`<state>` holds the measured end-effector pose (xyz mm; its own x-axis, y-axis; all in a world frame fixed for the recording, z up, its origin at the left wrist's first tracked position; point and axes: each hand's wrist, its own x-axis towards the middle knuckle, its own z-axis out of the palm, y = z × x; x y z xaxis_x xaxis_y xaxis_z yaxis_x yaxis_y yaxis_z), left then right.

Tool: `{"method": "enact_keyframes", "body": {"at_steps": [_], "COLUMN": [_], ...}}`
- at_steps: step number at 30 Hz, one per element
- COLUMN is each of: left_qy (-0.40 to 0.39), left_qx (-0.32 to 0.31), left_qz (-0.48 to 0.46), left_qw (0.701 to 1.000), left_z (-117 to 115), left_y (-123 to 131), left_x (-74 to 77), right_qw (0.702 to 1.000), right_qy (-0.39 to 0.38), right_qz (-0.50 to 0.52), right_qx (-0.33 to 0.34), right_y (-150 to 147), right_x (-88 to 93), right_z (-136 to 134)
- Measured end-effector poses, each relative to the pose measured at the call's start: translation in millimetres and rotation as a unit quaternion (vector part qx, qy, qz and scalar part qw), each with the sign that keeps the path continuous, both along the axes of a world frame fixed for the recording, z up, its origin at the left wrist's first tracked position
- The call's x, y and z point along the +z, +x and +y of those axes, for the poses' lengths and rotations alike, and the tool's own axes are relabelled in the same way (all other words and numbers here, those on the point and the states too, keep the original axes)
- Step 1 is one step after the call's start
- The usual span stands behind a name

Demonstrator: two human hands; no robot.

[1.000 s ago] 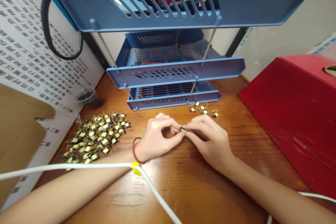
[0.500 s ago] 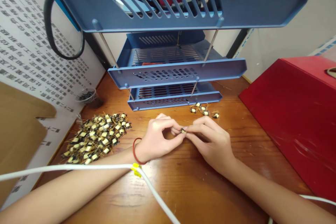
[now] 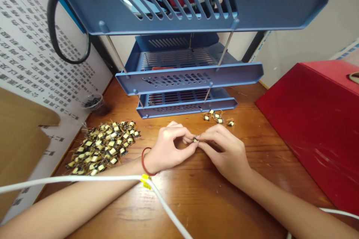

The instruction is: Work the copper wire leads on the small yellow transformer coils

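Between my two hands, above the wooden table, is a small transformer coil [image 3: 196, 140] with a black body and pale yellow tape. My left hand [image 3: 169, 145], with a red band at the wrist, pinches it from the left between thumb and fingers. From the right, the thumb and forefinger of my right hand [image 3: 224, 151] close on its other side; the fingertips hide most of it. A large heap of similar coils [image 3: 103, 147] with thin copper-coloured wires lies left of my left hand. Several more coils [image 3: 217, 116] lie beyond my right hand.
A blue tiered tray rack [image 3: 190, 78] stands at the back, its top shelf overhanging. At the back left is a clear cup [image 3: 97, 104] of dark pieces. On the right stands a red box [image 3: 308, 119]. A white cable [image 3: 84, 178] crosses in front of my left forearm.
Almost nothing differs. My right hand's fingers have shifted very slightly at the coil, while my left hand keeps its place.
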<state>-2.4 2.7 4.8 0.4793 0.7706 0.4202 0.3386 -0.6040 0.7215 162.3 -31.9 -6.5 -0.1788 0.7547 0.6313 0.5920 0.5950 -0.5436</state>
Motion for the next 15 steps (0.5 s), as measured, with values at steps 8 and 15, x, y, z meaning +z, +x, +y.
{"method": "enact_keyframes", "body": {"at_steps": [8,15], "left_qy": [-0.004,-0.03], "left_qx": [-0.001,0.024], "left_qz": [-0.005,-0.028], "left_qw": [1.0,0.999], "left_z": [0.4,0.9], "left_y": [-0.1,1.1], "left_x": [-0.9,-0.1], "right_qw": [1.0,0.999], "right_qy": [-0.017,-0.044], "right_qz": [-0.004,0.029], "right_qx": [0.011,0.001], "right_y": [-0.3,1.3], "right_x": [0.0,-3.0], "right_z": [0.3,1.3]}}
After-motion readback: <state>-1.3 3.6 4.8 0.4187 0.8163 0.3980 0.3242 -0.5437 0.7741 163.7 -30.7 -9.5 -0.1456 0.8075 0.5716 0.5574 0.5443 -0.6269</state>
